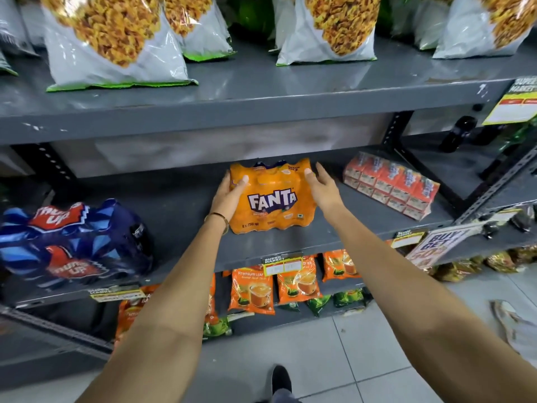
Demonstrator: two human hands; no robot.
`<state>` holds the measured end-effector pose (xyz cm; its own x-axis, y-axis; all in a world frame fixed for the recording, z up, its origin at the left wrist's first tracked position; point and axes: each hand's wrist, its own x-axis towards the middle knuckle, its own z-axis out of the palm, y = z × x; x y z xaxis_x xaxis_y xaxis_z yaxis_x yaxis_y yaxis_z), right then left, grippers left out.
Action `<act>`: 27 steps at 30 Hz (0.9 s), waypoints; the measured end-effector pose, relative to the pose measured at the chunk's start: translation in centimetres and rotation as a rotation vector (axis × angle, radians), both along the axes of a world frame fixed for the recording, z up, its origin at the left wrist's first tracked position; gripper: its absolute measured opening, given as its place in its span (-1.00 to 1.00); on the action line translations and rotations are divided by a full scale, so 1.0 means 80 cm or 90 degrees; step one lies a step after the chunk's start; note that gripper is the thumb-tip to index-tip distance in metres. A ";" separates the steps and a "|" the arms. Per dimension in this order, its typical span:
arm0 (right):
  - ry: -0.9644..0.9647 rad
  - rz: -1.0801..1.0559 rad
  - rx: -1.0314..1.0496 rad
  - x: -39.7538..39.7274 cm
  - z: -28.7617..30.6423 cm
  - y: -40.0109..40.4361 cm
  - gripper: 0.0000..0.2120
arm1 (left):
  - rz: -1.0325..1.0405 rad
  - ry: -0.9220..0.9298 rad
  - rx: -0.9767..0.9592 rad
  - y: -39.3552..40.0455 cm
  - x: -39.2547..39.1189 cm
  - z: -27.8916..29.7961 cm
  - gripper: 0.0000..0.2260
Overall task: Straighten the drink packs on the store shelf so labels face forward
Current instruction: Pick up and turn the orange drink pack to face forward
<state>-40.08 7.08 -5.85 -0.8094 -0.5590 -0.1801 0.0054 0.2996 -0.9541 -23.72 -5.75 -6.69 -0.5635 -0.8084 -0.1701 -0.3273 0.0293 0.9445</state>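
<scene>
An orange Fanta pack (271, 199) stands on the grey middle shelf (180, 205), its label facing me. My left hand (229, 196) grips the pack's left side, thumb on the front. My right hand (322, 186) rests against its right side with fingers spread and the thumb touching the top corner. A blue Thums Up pack (72, 242) lies tilted at the shelf's left front edge. A pack of orange juice cartons (392, 184) sits angled to the right of the Fanta pack.
Large snack bags (116, 42) line the upper shelf. Orange tea pouches (252, 289) fill the lower shelf. Price tags (283, 264) and a promo sign (436, 245) hang from the shelf edge. Dark bottles (462, 132) stand far right. Tiled floor below.
</scene>
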 end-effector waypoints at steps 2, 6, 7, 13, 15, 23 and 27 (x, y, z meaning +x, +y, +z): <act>-0.023 0.029 0.012 -0.001 -0.004 0.004 -0.42 | 0.010 -0.003 0.033 0.006 -0.002 0.003 -0.36; -0.046 0.047 0.029 -0.005 -0.001 0.007 -0.43 | 0.012 -0.046 0.022 0.004 -0.005 0.005 -0.37; -0.050 0.050 0.034 -0.005 0.000 0.007 -0.44 | 0.014 -0.057 0.016 0.005 -0.004 0.006 -0.39; -0.052 0.079 0.054 0.000 0.003 0.022 -0.43 | 0.056 -0.065 0.004 0.022 0.006 0.005 -0.43; -0.049 0.087 0.058 0.006 0.004 0.030 -0.42 | 0.076 -0.059 0.000 0.030 0.011 0.003 -0.45; -0.031 0.104 0.058 0.032 0.006 0.054 -0.43 | 0.114 -0.045 -0.013 0.054 0.031 -0.004 -0.48; -0.026 0.109 0.057 0.040 0.010 0.058 -0.43 | 0.114 -0.045 -0.017 0.058 0.036 -0.003 -0.48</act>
